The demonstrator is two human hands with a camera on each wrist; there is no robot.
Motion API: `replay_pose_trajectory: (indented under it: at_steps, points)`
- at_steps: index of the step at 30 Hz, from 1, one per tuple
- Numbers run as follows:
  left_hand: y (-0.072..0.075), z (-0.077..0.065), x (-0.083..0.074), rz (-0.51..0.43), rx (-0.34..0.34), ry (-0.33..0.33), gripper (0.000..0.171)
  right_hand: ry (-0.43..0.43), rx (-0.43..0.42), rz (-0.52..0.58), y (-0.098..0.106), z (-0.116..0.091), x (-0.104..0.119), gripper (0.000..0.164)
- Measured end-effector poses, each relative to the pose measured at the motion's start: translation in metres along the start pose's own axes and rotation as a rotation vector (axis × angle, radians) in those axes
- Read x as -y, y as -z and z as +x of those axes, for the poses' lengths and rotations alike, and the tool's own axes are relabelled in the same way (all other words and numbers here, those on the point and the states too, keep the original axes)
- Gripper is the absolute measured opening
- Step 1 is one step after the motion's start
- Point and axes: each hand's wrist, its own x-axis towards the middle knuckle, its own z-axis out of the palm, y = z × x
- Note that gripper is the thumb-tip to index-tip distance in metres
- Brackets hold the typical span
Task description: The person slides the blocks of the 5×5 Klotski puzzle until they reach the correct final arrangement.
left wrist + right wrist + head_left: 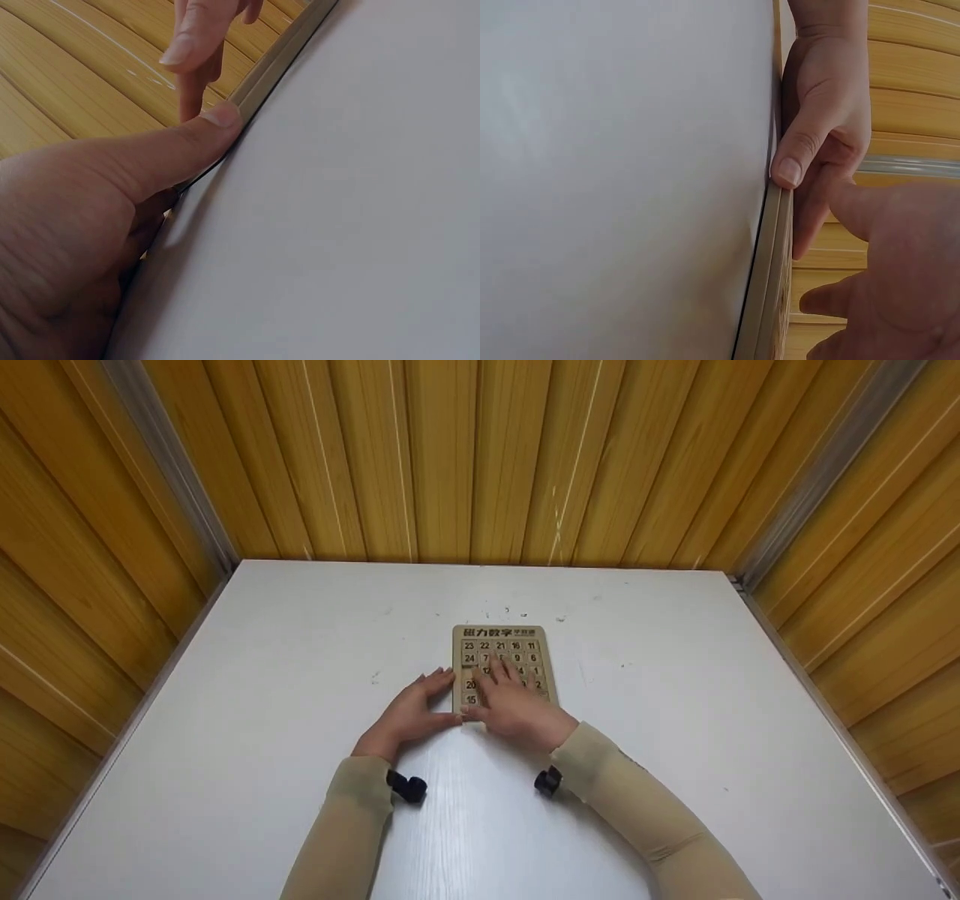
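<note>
A wooden number sliding puzzle lies flat on the white table, its printed heading at the far end. My left hand holds its near-left corner, fingers along the left side and thumb on the near edge. In the left wrist view that thumb presses the puzzle's side. Spread over the tiles is my right hand, fingers extended and fingertips on the middle rows. It hides several tiles. A blank slot shows at the left of the third row. Seen from the right wrist, the right fingers hover close along the tile face.
The white table reaches back to a wood-patterned panel wall, with similar panels left and right. Small dark marks dot the surface beyond the puzzle. Each sleeve cuff carries a black wrist camera.
</note>
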Motion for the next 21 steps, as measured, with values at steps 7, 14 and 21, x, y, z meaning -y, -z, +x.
replay_pose_trajectory:
  at_steps: [7,14,21]
  points:
    - [0.0,-0.001,0.001,-0.003,0.002,-0.006,0.082,-0.038,-0.024,-0.005,0.004,0.025,-0.003,0.085]
    - [0.0,0.0,-0.001,-0.011,0.004,0.014,0.083,-0.072,-0.035,-0.025,0.004,0.042,-0.006,0.083]
    - [0.0,0.0,0.0,-0.021,0.001,0.012,0.082,-0.077,-0.03,-0.024,0.0,0.042,-0.007,0.084]
